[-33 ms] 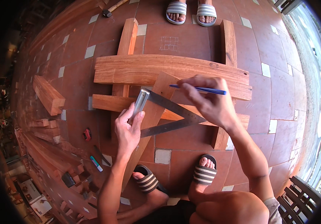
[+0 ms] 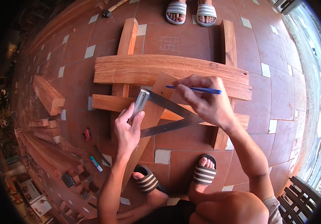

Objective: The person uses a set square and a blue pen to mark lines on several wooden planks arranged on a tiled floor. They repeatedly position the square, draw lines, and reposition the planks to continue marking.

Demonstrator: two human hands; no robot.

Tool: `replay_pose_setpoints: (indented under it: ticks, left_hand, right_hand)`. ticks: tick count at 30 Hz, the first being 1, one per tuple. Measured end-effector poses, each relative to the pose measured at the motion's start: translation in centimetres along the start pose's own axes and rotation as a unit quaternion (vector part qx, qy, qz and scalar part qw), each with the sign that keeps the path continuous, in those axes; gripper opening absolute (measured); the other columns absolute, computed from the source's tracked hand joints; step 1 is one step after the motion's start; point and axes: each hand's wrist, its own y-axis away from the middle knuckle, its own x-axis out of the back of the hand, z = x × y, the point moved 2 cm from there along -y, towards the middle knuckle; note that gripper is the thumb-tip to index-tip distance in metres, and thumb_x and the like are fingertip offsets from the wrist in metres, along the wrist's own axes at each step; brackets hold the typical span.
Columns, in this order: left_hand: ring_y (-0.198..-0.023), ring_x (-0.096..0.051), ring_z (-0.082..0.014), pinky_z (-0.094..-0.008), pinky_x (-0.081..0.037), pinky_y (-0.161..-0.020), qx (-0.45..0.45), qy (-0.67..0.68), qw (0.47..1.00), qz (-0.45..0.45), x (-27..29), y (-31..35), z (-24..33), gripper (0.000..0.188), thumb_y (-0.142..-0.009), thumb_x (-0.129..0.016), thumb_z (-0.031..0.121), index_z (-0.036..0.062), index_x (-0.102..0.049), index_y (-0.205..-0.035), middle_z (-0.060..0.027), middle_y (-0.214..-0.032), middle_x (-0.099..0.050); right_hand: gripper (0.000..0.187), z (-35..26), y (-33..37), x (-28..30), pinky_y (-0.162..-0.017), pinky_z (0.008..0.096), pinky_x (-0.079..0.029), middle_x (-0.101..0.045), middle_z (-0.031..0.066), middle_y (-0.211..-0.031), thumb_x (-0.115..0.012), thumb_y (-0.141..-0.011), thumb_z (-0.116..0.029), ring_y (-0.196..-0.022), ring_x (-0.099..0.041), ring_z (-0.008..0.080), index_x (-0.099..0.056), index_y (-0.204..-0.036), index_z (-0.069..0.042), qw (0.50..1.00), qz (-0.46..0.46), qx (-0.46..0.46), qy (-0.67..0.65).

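left hand (image 2: 128,128): fingers clamped on metal triangle (image 2: 175,107), lying across slanted board (image 2: 152,115). right hand (image 2: 208,104): fingers pinched round blue pen (image 2: 209,90), tip over board. risk: loose left grip could let triangle pivot askew.

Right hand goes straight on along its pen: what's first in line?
Probably the slanted wooden board: the tip of the blue pen in the right hand appears over it. Whether they touch is unclear from this view.
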Motion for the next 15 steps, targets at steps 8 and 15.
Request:
replay_pose_setpoints:
  ticks: [8, 15]
  left_hand:
    - [-0.09, -0.056, -0.0058, -0.0248, -0.048, -0.08, 0.064, 0.013, 0.995, -0.071, 1.9, -0.7, -0.5, 0.042, -0.103, -0.074, 0.017, -0.0045, -0.068, -0.138, -0.0023, -0.097, -0.067]
    - [-0.083, -0.052, -0.0056, -0.0243, -0.046, -0.072, 0.103, 0.03, 0.99, -0.09, 3.9, 2.4, -2.7, 0.037, -0.101, -0.076, 0.017, -0.0036, -0.071, -0.132, -0.001, -0.09, -0.063]
  right_hand:
    - [0.024, -0.1, -0.2, 0.2, -0.072, 0.0303, -0.059, -0.078, 0.0089, -0.085, -0.07, -0.103, -0.015, -0.077, -0.07, 0.0115, -0.079, -0.114, 0.004, 0.997, 0.043, -0.044, -0.038]
    - [0.025, 2.4, 1.0, 3.8, -0.08, 0.0305, -0.059, -0.08, 0.0111, -0.093, -0.072, -0.103, -0.018, -0.083, -0.071, 0.0124, -0.08, -0.113, 0.004, 0.993, 0.103, -0.044, -0.036]
